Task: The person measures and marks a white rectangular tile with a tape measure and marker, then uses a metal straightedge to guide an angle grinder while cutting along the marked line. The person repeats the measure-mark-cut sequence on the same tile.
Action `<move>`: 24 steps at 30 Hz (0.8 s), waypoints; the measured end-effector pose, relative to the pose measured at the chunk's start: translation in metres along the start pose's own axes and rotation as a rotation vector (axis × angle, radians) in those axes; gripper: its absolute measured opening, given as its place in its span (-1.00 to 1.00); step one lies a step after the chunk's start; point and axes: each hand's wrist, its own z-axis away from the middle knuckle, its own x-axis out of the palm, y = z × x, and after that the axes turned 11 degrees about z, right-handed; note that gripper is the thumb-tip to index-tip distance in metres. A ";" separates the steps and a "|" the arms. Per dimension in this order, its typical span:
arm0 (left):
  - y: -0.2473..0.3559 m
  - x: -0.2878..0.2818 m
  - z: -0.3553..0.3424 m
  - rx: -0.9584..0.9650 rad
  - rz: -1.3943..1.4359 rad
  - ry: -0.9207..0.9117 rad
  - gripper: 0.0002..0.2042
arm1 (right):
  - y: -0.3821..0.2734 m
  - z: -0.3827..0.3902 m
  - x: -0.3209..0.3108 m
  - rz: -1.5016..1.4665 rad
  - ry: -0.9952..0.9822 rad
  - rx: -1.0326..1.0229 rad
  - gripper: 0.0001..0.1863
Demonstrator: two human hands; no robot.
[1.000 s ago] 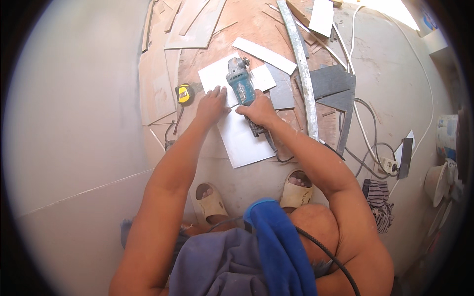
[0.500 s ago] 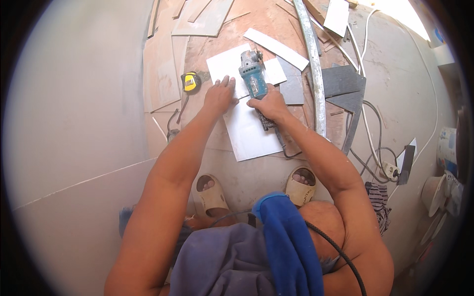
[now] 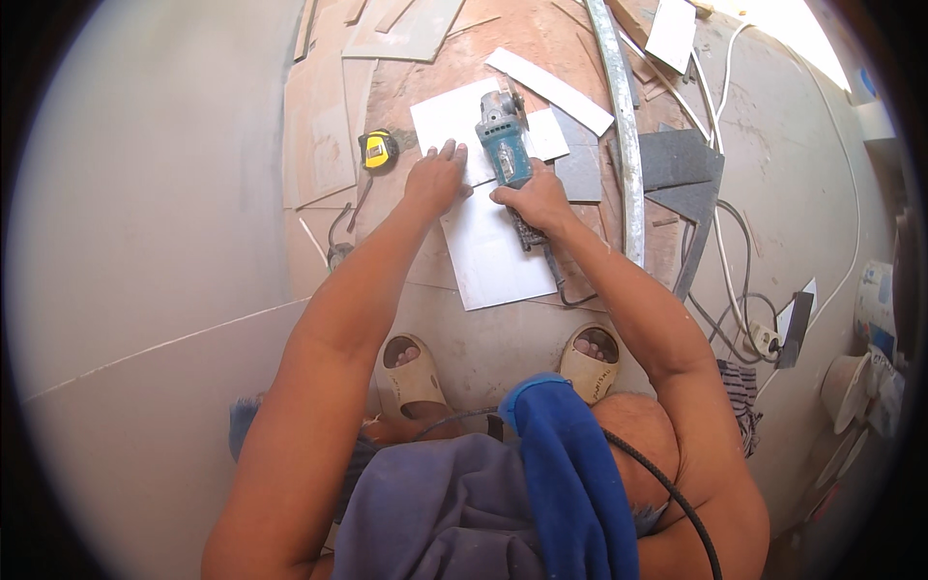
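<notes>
Lying over the right side of the upper white panel [image 3: 447,116], the teal angle grinder [image 3: 503,147] is grasped round its body by the fingers of the right hand [image 3: 541,200], apparently so that its weight can be controlled from behind the head. The fingers of the left hand [image 3: 437,181] are spread flat, clenched on nothing; the panel is probably being steadied by them against slipping. Whether it is touched by the disc cannot be told. The lower white panel [image 3: 498,271] is placed beneath the tool's rear end, and the yellow tape measure [image 3: 378,150] is set off to the left, perhaps to be kept clear. Compared with the earlier frame, everything is seen slightly higher and farther right, while hands, grinder and panels are held in nearly the same arrangement
</notes>
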 end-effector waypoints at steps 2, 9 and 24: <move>0.000 0.002 -0.001 0.002 0.004 0.010 -0.19 | 0.000 0.000 0.000 -0.008 0.006 -0.004 -0.20; -0.003 0.004 -0.001 0.009 0.004 0.028 -0.20 | 0.001 -0.002 0.001 -0.004 0.000 -0.007 -0.22; 0.004 -0.004 0.000 -0.025 0.017 0.002 -0.21 | 0.008 -0.008 0.005 0.018 -0.042 0.026 -0.16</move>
